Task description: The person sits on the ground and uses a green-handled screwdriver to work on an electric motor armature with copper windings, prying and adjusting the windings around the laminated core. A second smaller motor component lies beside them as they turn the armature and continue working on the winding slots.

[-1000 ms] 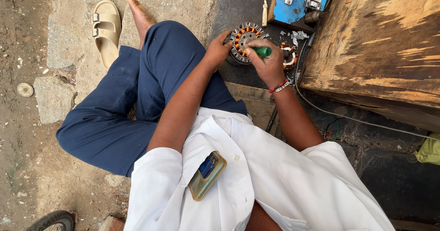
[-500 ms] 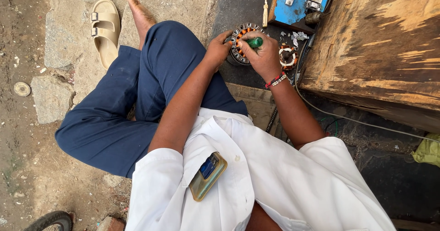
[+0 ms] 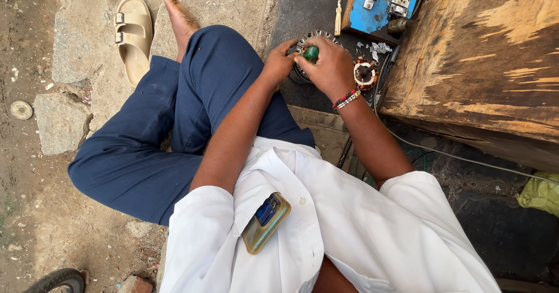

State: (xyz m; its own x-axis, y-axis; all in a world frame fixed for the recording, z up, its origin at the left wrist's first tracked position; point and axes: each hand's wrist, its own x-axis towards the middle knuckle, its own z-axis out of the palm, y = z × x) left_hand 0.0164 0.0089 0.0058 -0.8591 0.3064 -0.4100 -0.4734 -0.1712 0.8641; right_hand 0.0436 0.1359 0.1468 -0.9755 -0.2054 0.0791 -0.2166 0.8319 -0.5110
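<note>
A seated person is viewed from above, with legs in dark blue trousers (image 3: 174,130) crossed over a stone-paved ground (image 3: 87,54). A round metal motor stator with copper-coloured windings (image 3: 304,41) is seen resting on the dark ground just in front of the knee, largely covered by both hands. The left hand (image 3: 278,65) is placed on the near left edge of the stator, its fingers curled together against the rim. The right hand (image 3: 331,66) is laid over the top of the stator, and its fingers are closed around a small green-handled tool (image 3: 310,52), of which only the rounded green end is shown; the working tip is hidden, so its contact with the windings cannot be told. A red and white beaded band (image 3: 347,99) is worn on the right wrist. A second, smaller wound ring of copper and white (image 3: 365,73) is seen just beside the right hand. A blue box carrying switches and sockets (image 3: 372,11) is set beyond the stator, next to a large worn wooden block (image 3: 483,66). A beige sandal (image 3: 133,34) lies near the bare foot (image 3: 180,16). A phone in a yellowish case (image 3: 266,222) is carried in the pocket of the white shirt (image 3: 349,229).
</note>
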